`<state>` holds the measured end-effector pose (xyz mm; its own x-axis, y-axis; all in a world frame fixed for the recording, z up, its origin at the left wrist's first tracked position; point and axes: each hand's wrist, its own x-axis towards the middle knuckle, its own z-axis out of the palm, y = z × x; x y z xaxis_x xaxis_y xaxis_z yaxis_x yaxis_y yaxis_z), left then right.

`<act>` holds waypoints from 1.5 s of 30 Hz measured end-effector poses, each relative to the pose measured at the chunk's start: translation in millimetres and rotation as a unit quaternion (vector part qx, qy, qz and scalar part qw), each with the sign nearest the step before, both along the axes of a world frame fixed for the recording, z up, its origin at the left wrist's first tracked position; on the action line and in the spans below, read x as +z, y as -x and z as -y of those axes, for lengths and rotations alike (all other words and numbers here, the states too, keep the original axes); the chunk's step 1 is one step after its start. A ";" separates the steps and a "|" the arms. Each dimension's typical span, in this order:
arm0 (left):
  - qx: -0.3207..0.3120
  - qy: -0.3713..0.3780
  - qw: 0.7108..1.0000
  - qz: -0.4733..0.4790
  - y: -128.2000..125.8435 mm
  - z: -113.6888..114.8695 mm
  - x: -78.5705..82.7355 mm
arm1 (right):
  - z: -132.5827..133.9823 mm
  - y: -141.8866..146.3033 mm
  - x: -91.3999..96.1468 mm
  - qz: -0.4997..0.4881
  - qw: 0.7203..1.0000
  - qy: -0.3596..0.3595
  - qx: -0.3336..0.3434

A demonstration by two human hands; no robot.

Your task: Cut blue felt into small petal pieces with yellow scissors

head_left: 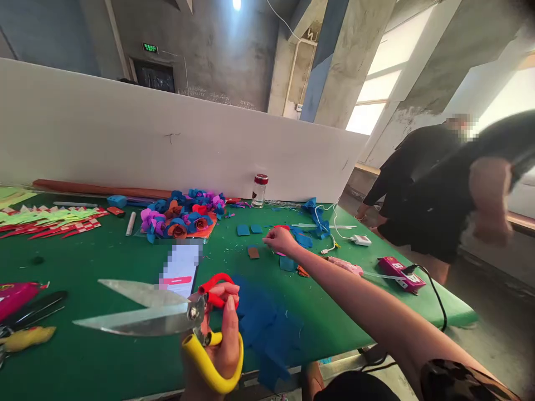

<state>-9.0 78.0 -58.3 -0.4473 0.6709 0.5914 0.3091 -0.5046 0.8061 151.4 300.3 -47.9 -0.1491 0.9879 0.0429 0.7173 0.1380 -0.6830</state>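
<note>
My left hand is wrapped round the red and yellow handles of a big pair of scissors. The blades are spread and point left over the green table. Reaching out across the tabletop, my right hand has its fingers pinched together; what they hold, if anything, is hidden. Close to it lie a brown paper square, two small blue squares and a bit of red paper. Under my right forearm is a teal-blue paper piece. Crumpled blue paper spreads at the table's near edge.
Paper flowers are heaped at the back, with a phone before them. A red-capped glass jar stands by the white partition. A charger and pink power strip lie right. Two people in black stand beyond.
</note>
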 end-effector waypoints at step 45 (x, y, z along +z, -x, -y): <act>-0.018 0.000 0.998 -0.061 1.6 -4.2 4.5 | -8.6 39.0 8.2 0.116 0.990 0.062 0.049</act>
<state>-10.7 82.2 -53.9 -0.3480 0.6850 0.6400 0.3868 -0.5170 0.7636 112.4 308.8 -39.8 -0.2357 0.9637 -0.1254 0.8447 0.1393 -0.5168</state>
